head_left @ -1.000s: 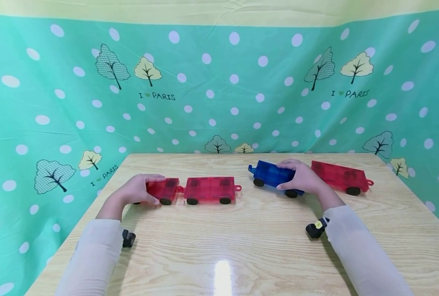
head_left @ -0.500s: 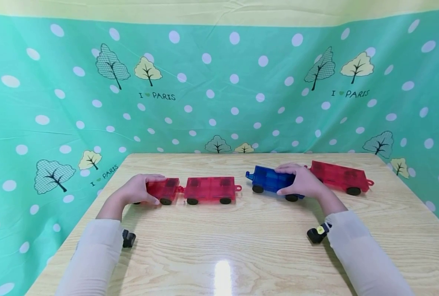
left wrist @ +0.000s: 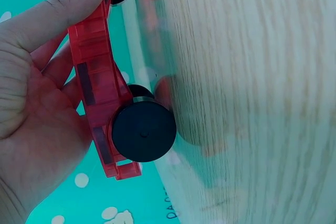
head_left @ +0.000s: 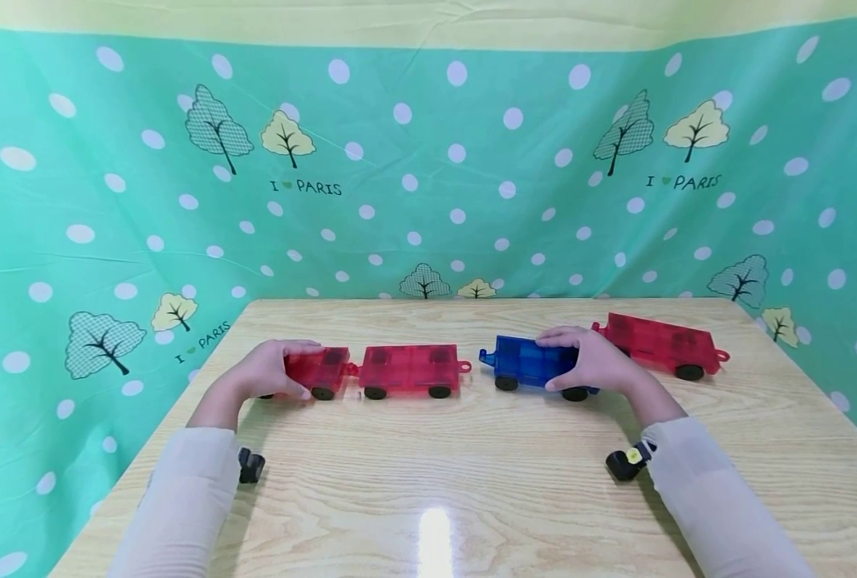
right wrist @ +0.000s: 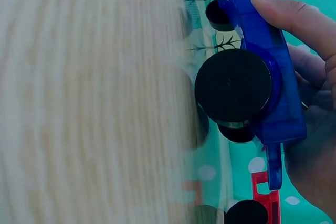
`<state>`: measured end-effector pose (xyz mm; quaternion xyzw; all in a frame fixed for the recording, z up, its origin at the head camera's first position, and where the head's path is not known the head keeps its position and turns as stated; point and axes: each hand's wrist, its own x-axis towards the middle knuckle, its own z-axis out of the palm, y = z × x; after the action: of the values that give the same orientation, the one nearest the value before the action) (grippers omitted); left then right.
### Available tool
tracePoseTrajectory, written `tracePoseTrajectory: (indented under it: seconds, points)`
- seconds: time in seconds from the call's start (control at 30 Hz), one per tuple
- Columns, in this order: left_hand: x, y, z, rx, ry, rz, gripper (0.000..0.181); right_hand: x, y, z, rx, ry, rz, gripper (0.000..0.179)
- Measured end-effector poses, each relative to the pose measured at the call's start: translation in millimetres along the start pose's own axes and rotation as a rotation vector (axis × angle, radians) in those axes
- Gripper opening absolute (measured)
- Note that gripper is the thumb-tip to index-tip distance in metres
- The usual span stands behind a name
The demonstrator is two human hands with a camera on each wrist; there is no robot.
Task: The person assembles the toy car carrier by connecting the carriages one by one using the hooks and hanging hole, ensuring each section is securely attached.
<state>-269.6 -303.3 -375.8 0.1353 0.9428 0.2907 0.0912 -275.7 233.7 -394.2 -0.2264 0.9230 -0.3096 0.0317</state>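
Note:
On the left, a red toy train car (head_left: 325,369) is gripped by my left hand (head_left: 270,371), thumb on the near side and fingers over the far side. Its right end meets a second red train car (head_left: 409,371), whose ring points right. My right hand (head_left: 593,368) holds a blue toy train car (head_left: 524,361) the same way. The blue car's hook (head_left: 486,358) sits just right of that ring, with a small gap between. In the right wrist view, the thumb presses the blue car's side (right wrist: 286,103) above its black wheel (right wrist: 233,86).
Behind my right hand stands another red train car (head_left: 663,345), angled, its ring to the right. The wooden table (head_left: 371,474) reaches back to a green dotted cloth (head_left: 428,160). Black wrist cameras (head_left: 625,464) hang below both sleeves.
My right hand has brought the blue car nearer to me and slightly left, turning it almost in line with the red pair. My left hand and the red cars have stayed put.

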Motion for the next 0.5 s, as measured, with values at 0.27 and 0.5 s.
tracePoseTrajectory:
  seconds: [0.27, 0.5]
  points:
    - [1.8, -0.9, 0.7, -0.008, 0.003, -0.006, 0.084, -1.9, -1.7, -0.7, 0.004, -0.019, -0.027, 0.075]
    - [2.4, -1.3, -0.5, -0.002, -0.004, 0.018, 0.089, -1.4, -1.6, -0.2, 0.016, -0.048, -0.014, 0.072]
